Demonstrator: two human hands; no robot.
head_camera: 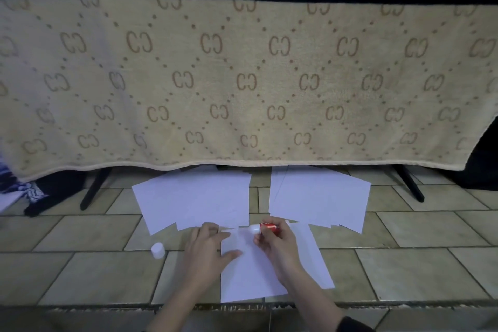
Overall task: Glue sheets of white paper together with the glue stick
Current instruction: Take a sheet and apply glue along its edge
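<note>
A white sheet of paper lies on the tiled floor right in front of me, over another sheet that sticks out to its right. My left hand presses flat on the top sheet's left edge. My right hand grips a red glue stick with its white tip pointing left at the sheet's far edge. The glue stick's white cap stands on the floor to the left of my left hand.
Two spreads of white paper lie farther away, a left pile and a right pile. Behind them a beige patterned blanket hangs over a frame with black legs. Dark and patterned cloth sits at far left.
</note>
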